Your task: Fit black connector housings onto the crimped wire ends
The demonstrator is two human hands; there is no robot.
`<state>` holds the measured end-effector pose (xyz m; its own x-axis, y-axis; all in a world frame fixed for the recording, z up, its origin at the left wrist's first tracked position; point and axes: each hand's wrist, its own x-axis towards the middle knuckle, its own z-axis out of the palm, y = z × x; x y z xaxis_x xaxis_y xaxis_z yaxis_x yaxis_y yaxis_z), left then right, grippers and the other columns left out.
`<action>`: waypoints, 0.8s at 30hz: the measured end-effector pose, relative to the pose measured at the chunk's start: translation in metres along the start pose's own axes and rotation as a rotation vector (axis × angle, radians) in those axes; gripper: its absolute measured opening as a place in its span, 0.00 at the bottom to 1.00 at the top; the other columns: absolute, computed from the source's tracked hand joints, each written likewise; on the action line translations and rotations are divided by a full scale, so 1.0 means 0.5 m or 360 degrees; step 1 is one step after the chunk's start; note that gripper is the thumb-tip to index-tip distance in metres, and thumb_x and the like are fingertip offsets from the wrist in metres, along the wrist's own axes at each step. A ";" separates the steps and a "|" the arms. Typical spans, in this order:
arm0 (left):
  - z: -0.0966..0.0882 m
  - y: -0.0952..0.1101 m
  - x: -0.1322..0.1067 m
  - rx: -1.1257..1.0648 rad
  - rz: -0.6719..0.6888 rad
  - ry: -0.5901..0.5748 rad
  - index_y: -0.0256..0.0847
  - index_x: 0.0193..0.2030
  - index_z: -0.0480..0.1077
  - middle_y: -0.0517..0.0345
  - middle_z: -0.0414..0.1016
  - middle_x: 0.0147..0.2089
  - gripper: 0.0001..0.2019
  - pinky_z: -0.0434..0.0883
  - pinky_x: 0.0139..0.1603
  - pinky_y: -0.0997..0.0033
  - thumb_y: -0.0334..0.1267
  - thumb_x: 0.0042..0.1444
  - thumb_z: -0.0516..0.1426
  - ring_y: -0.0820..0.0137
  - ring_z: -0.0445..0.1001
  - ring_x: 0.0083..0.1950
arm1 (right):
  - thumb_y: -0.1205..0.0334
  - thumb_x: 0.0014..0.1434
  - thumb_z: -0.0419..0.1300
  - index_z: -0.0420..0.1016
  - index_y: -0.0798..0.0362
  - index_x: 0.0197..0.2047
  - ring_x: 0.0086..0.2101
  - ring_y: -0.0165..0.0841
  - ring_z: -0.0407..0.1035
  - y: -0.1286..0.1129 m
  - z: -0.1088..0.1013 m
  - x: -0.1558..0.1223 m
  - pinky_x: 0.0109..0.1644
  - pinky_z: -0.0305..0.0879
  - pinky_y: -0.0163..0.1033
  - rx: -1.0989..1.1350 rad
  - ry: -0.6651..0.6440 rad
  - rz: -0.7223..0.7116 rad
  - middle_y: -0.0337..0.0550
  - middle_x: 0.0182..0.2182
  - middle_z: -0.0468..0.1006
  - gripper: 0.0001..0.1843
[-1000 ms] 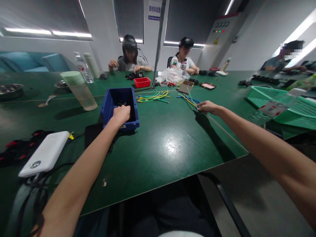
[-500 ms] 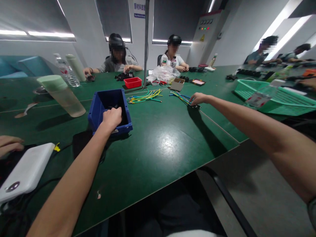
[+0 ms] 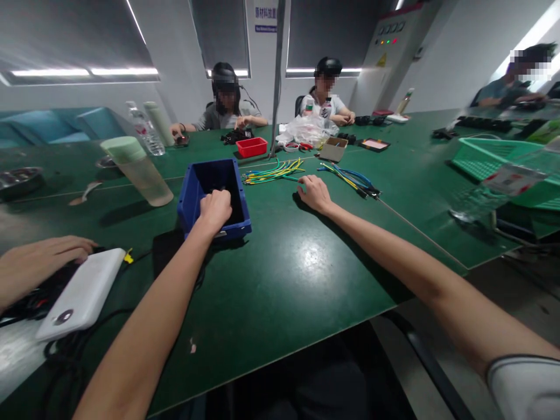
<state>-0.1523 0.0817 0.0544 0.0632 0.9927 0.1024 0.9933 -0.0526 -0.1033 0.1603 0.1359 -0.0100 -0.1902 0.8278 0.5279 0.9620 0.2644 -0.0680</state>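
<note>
My left hand [image 3: 216,209] reaches into a blue plastic bin [image 3: 189,198]; its fingers are curled, and the bin's dark contents and anything in its grip are hard to make out. My right hand [image 3: 317,193] is low over the table, fingers bent and slightly apart, beside the end of a green wire. That wire belongs to a loose bundle of yellow and green wires [image 3: 273,171] right of the bin. Another bundle of blue, yellow and green wires [image 3: 347,176], with dark ends toward me, lies to the right of my right hand.
A frosted bottle with green lid [image 3: 139,172] stands left of the bin. Nearer are a white device [image 3: 83,294], cables and another person's hand [image 3: 48,262]. Behind the wires are a red tray [image 3: 252,147] and small box [image 3: 333,150]. A green basket [image 3: 481,160] is at right.
My right hand has left the blue, yellow and green bundle and moved left toward the yellow and green one. My left hand stays in the bin. The view has turned slightly left.
</note>
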 end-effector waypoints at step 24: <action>0.002 0.003 0.008 0.0008 -0.0030 -0.0045 0.42 0.54 0.73 0.41 0.76 0.45 0.19 0.72 0.46 0.55 0.34 0.58 0.50 0.50 0.76 0.48 | 0.50 0.64 0.53 0.72 0.53 0.52 0.48 0.46 0.69 -0.151 0.178 0.256 0.51 0.58 0.46 0.0453 -0.0296 -0.0351 0.54 0.47 0.78 0.20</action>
<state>-0.1506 0.0856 0.0534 0.0418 0.9962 0.0762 0.9937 -0.0336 -0.1066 0.0458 0.2657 -0.0125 -0.4431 0.8045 0.3956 0.8066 0.5503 -0.2157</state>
